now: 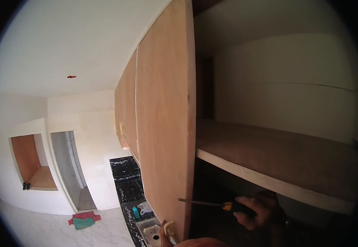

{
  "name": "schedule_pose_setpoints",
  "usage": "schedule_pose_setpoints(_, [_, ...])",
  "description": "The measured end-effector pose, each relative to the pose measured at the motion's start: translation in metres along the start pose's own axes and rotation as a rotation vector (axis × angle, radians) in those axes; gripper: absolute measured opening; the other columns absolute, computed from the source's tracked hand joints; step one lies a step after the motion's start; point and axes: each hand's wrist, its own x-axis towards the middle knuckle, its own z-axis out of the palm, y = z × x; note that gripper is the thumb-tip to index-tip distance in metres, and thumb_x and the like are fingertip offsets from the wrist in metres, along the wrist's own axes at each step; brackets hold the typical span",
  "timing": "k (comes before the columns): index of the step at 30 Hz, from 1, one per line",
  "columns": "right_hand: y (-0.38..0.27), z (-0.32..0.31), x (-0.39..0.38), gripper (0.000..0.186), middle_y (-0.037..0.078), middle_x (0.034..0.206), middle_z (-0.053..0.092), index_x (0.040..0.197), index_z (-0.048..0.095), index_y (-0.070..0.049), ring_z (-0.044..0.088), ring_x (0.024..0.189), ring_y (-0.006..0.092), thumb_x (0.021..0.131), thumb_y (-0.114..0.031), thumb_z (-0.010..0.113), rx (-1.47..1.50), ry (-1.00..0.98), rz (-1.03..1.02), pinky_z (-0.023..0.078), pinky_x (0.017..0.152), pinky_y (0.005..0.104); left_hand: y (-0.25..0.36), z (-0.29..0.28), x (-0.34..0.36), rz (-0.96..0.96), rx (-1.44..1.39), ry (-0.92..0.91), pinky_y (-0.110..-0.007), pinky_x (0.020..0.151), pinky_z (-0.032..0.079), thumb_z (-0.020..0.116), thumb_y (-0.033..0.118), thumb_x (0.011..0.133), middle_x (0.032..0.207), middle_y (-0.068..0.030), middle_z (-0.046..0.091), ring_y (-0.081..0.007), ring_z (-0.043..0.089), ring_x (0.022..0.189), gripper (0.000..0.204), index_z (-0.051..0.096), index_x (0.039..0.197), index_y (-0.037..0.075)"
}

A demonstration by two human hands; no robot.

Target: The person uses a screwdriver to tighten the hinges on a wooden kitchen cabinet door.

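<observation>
An open wooden cabinet door stands edge-on in front of me, with a cream handle low on its outer face. My left hand is at the bottom of the picture, its fingers closed about the handle; most of it is cut off by the lower edge. In my right hand is a screwdriver with a black and orange grip. Its shaft points left, and its tip shows near the door's inner edge, below the shelf; I cannot tell whether it touches.
Inside the cabinet a thick shelf runs above my right hand. Beyond the door are closed cabinet doors, a black marbled counter, a steel sink, a teal bottle and a plastic bag. Cloths lie on the floor.
</observation>
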Motion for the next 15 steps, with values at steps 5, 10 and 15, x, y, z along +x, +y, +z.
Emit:
schedule_pose_setpoints(5, [0.002, 0.002, -0.008, 0.036, 0.009, 0.075, 0.072, 0.104, 0.075, -0.005, 0.072, 0.063, 0.0226, 0.077, -0.028, 0.083, 0.026, -0.016, -0.016, 0.057, 0.06, 0.0337, 0.01, -0.012, -0.022, 0.131, 0.135, 0.101, -0.043, 0.09, 0.06, 0.082, 0.022, 0.089, 0.131, -0.0177, 0.054, -0.0313, 0.061, 0.113, 0.066, 0.045, 0.14, 0.002])
schedule_pose_setpoints(10, [0.009, 0.023, -0.023, 0.034, 0.011, 0.076, 0.073, 0.102, 0.074, -0.004, 0.073, 0.065, 0.023, 0.078, -0.027, 0.082, 0.033, 0.127, -0.027, 0.058, 0.06, 0.0353, 0.059, -0.074, -0.067, 0.31, 0.276, 0.329, -0.043, 0.091, 0.061, 0.082, 0.021, 0.089, 0.136, -0.0201, 0.053, -0.0333, 0.061, 0.117, 0.072, 0.042, 0.145, 0.0])
schedule_pose_setpoints(15, [-0.002, 0.003, 0.005, 0.031, 0.012, 0.078, 0.074, 0.101, 0.073, -0.004, 0.074, 0.066, 0.0234, 0.078, -0.023, 0.082, 0.101, -0.049, 0.009, 0.059, 0.061, 0.034, 0.11, -0.144, -0.09, 0.507, 0.337, 0.569, -0.043, 0.092, 0.062, 0.082, 0.02, 0.089, 0.141, -0.0224, 0.052, -0.0354, 0.061, 0.12, 0.078, 0.04, 0.151, -0.003])
